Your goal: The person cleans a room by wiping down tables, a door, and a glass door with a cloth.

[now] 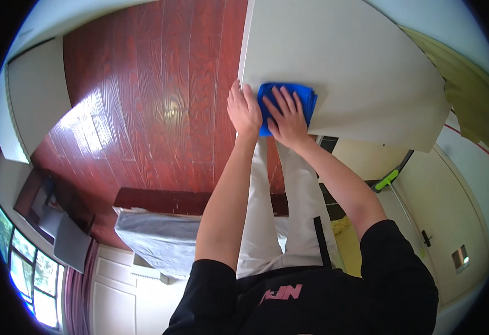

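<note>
A folded blue cloth (265,106) lies on the flat pale surface (339,61), close to its left edge. My right hand (289,116) rests flat on top of the cloth, fingers spread and pointing away from me. Beside it, my left hand (245,109) is at the edge of the pale surface with its fingers stretched out, holding nothing. The left hand is just left of the cloth; whether the two touch is hard to tell.
Dark red wood flooring (160,100) stretches to the left. Behind my legs is a bed-like piece with a grey plastic-looking cover (155,234). A green-headed mop (387,180) leans near the door (440,206) on the right. An olive curtain (468,95) hangs at upper right.
</note>
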`<state>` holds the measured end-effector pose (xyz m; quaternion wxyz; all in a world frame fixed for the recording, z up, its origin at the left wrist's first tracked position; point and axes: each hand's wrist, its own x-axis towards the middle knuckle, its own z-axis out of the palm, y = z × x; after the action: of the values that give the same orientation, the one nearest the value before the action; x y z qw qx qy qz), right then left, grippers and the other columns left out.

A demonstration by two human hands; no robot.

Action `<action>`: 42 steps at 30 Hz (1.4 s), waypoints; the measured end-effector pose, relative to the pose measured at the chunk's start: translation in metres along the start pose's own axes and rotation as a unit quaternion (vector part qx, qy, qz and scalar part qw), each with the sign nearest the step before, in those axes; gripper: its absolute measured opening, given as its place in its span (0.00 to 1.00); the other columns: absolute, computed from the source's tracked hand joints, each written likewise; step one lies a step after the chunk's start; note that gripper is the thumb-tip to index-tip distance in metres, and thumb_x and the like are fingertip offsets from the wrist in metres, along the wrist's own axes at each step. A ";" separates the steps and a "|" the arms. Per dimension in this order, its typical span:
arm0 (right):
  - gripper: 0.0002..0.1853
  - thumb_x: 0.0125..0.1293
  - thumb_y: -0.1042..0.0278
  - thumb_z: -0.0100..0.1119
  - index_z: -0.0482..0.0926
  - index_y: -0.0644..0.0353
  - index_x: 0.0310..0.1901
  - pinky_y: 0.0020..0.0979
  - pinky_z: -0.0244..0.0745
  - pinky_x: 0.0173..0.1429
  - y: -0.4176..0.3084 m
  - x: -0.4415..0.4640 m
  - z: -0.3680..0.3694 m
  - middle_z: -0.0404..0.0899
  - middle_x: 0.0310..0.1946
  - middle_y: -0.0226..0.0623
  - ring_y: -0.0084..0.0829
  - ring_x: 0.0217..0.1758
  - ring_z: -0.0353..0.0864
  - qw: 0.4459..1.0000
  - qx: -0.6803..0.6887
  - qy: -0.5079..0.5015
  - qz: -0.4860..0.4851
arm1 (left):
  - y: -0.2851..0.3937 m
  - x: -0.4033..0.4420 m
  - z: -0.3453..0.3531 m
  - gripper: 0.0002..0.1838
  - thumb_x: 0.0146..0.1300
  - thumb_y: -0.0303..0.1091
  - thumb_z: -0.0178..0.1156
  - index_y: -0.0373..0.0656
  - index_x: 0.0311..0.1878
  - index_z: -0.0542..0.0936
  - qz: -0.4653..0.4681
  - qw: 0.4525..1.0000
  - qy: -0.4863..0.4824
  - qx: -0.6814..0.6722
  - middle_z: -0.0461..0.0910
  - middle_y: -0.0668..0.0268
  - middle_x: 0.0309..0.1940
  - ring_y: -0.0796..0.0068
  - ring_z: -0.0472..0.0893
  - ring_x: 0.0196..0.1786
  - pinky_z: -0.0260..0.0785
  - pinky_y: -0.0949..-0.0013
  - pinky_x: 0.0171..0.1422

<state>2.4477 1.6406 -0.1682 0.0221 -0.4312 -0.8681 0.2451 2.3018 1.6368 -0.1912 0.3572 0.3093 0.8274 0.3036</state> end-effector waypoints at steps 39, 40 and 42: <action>0.36 0.64 0.56 0.57 0.64 0.50 0.74 0.52 0.46 0.82 0.074 0.048 -0.045 0.60 0.76 0.39 0.42 0.81 0.52 0.982 -0.067 -0.019 -0.177 | 0.037 -0.023 -0.009 0.36 0.70 0.45 0.52 0.38 0.77 0.58 0.187 0.980 -0.056 0.036 0.52 0.44 0.77 0.42 0.54 0.78 0.46 0.45 0.79; 0.35 0.64 0.55 0.56 0.64 0.49 0.74 0.50 0.44 0.83 0.075 0.023 -0.038 0.59 0.76 0.38 0.41 0.82 0.51 0.966 -0.034 -0.088 -0.242 | 0.040 -0.023 -0.007 0.36 0.70 0.45 0.52 0.38 0.77 0.58 0.191 0.979 -0.057 0.037 0.52 0.44 0.77 0.42 0.54 0.78 0.46 0.45 0.79; 0.36 0.63 0.54 0.57 0.64 0.49 0.73 0.50 0.45 0.83 0.086 0.001 -0.043 0.59 0.76 0.38 0.41 0.82 0.51 0.953 -0.007 -0.107 -0.282 | 0.042 -0.024 -0.007 0.35 0.67 0.39 0.56 0.39 0.75 0.60 0.212 0.969 -0.053 0.115 0.52 0.45 0.77 0.41 0.54 0.78 0.46 0.42 0.78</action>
<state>2.5213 1.7021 -0.1690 -0.0053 -0.1400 -0.9534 0.2673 2.3218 1.6439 -0.1471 0.2902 0.5321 0.7522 0.2587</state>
